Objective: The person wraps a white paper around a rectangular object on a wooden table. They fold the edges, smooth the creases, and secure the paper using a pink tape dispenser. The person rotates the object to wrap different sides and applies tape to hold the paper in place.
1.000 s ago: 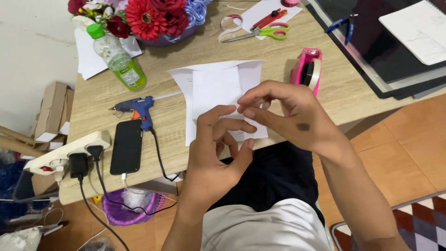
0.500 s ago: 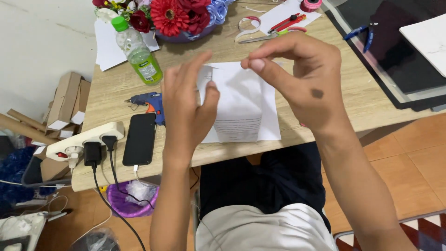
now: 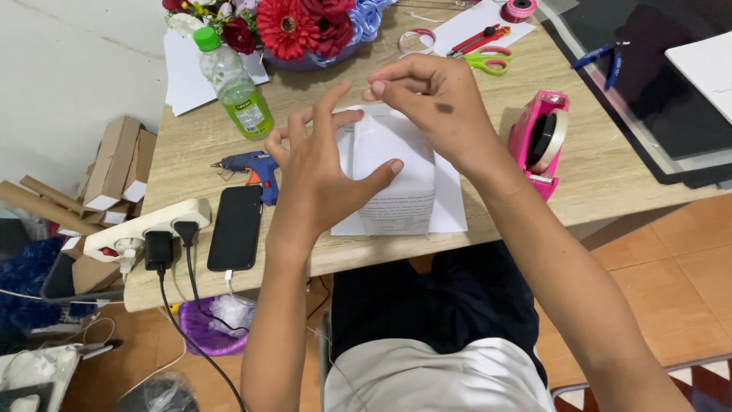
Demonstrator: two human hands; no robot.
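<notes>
On the wooden bench (image 3: 579,183), a folded white paper (image 3: 396,172) is pressed under the spread fingers of the left hand (image 3: 320,164); its top edge is pinched by the right hand (image 3: 435,99).

On the surface: one folded white paper sheet (image 3: 396,175), one green-capped bottle (image 3: 232,82), one blue glue gun (image 3: 248,164), one black phone (image 3: 236,226), one white power strip (image 3: 145,227) at the left edge, one pink tape dispenser (image 3: 541,141), one pair of green-handled scissors (image 3: 488,61), one flower bouquet (image 3: 305,27), one roll of pink ribbon (image 3: 518,9), and two hands at work.
</notes>
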